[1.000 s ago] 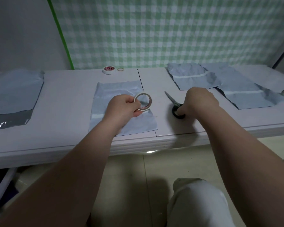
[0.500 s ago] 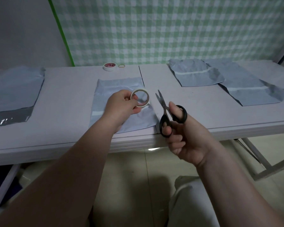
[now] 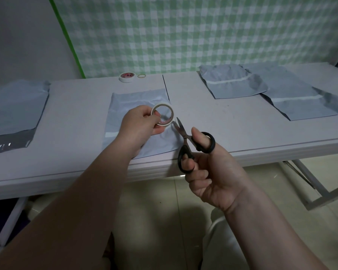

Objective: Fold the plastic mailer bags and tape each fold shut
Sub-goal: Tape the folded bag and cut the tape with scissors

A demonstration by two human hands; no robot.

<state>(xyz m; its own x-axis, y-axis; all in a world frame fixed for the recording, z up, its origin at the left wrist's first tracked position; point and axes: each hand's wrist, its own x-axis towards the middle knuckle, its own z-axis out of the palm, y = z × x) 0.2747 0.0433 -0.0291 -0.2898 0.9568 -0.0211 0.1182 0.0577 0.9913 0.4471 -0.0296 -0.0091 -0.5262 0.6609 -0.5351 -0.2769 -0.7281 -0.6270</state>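
While I stood near the pale bench (image 3: 76,117), the person's left hand (image 3: 141,125) was clamped on a small whitish ring-shaped roll of tape (image 3: 162,114), pinching it between the thumb and the fingers. The roll was held on its edge over a light blue-grey plastic mailer bag (image 3: 133,100), which lay flat on the bench close to the front edge.

The right hand (image 3: 209,172) was in front of the bench edge and gripped a pair of black-handled metal scissors (image 3: 184,151), with the thumb through one loop and a curled finger through the other. The blades pointed up and to the left, a little apart, and their tips were just beside the lower side of the roll. I could not tell if they touched it.

Two folded grey bags (image 3: 232,82), each with a pale strip across, lay on the right part of the bench, partly overlapping. A stack of flat grey bags (image 3: 16,106) lay far to the left. At the back edge sat a white tape roll with red print (image 3: 126,77), and just beside it a thin yellowish rubber band (image 3: 141,75). Behind hung a green-and-white checked cloth (image 3: 183,32).
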